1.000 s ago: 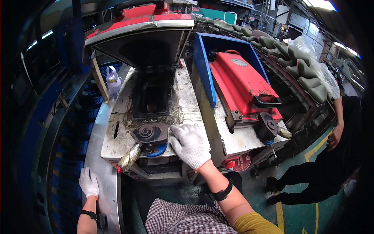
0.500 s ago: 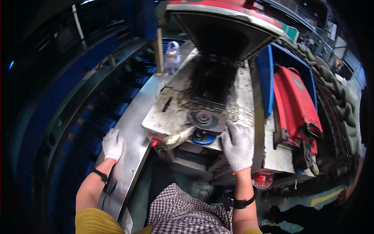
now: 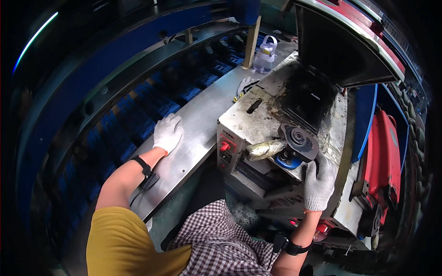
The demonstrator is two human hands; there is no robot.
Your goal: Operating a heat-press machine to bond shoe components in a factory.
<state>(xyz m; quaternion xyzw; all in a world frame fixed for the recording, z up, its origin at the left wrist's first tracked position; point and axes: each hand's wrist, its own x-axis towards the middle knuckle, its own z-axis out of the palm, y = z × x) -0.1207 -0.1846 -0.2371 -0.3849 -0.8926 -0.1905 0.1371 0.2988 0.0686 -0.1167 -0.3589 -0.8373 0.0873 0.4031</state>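
My left hand (image 3: 167, 134), in a white knit glove, lies flat with its fingers stretched out on a bare metal shelf (image 3: 202, 117). At the front of a white, grimy machine (image 3: 248, 97), my right hand (image 3: 319, 183), gloved alike, grips the right end of a dark, rounded metal plate (image 3: 297, 140); its fingertips are partly hidden. A round blue part (image 3: 288, 161) sits under the plate. Left of it, a handle wrapped in crinkled yellowish film (image 3: 265, 149) sticks out. Behind, the machine's red-topped lid (image 3: 350, 46) stands raised over a black, sooty bed (image 3: 309, 99).
A clear bottle with a lilac handle (image 3: 264, 57) stands on the shelf's far end, near a wooden post (image 3: 251, 43). Left of the shelf runs a dark line with blue pieces (image 3: 170, 108). A red-covered machine (image 3: 380, 154) and blue panel (image 3: 365, 122) are at right.
The view has turned, so the machine sits farther right and tilted. My left hand has slid a little farther along the shelf. My right hand stays at the plate's right end.
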